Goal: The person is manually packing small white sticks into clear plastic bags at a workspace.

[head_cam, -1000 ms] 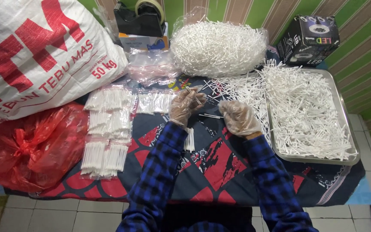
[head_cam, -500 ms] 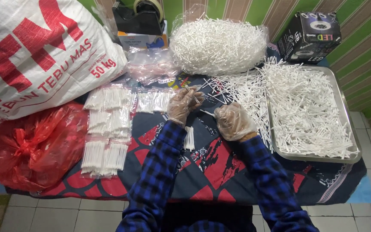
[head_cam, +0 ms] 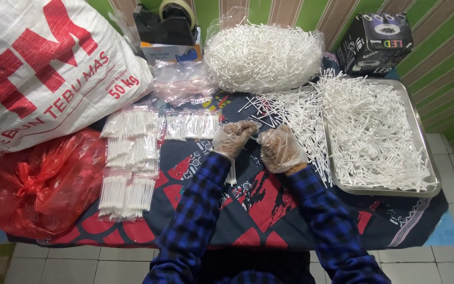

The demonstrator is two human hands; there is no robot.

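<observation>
The left hand and the right hand both wear thin clear plastic gloves and sit close together over the middle of the worktop, which is covered by a dark patterned cloth with red shapes. The fingers of the left hand are curled inward, and a small bundle of white sticks hangs below the hand, resting against the blue checked sleeve. The fingers of the right hand are bent and drawn together, with the fingertips turned toward the left hand; whether they pinch a stick cannot be told through the glove.

Loose white sticks lie scattered on the cloth just beyond and to the right of both hands. This scatter runs up to the edge of a metal tray, which is filled with more of the same sticks. A clear bag of sticks stands at the far side of the worktop, behind the hands.

Left of the hands, small packed bundles of sticks in clear wrappers lie in rows, with a further row just beside the left hand. A pile of empty clear bags lies behind that row. A red plastic bag sits at the near left corner, and a large white woven sack lies behind it. A tape dispenser stands at the far edge, and a black box stands at the far right.
</observation>
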